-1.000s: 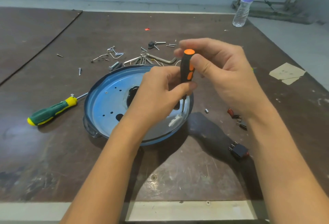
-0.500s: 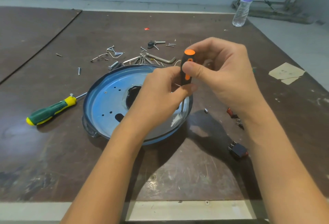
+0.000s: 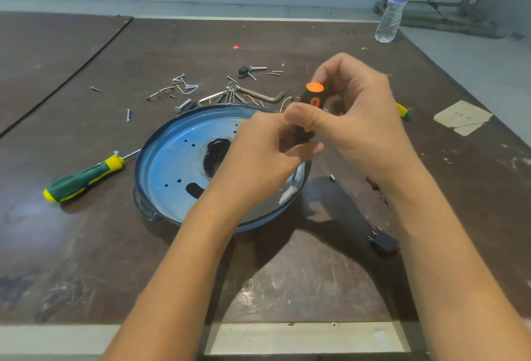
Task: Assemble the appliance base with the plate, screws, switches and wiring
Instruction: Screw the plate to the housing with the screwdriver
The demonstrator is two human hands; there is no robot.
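Head view: both hands sit over the right side of the blue base plate (image 3: pixel 172 165), sharing one small tool.
Right hand (image 3: pixel 353 119) grip: thumb and fingertips pinched tight round the top of the black-and-orange screwdriver (image 3: pixel 309 102), with the orange cap poking out above the thumb.
Left hand (image 3: pixel 258 148) grip: narrow, fingers curled, thumb pressed on the lower part of the same handle.
Screwdriver: pretty much upright, metal shaft dropping from under the left thumb toward the plate's right side. Can't tell if the tip actually touches.
Base plate: flat on the worktop (image 3: pixel 86 245), right under the left hand, dark cutout in the middle.
Switch (image 3: pixel 383 243): black one lying by the right forearm, well apart from the plate.
Screws (image 3: pixel 184 85): loose scatter plus a hex key (image 3: pixel 264 96), just past the plate's far edge.
Other stuff: green-and-yellow screwdriver (image 3: pixel 83 178) left of the plate, water bottle (image 3: pixel 393 4) at the far right.
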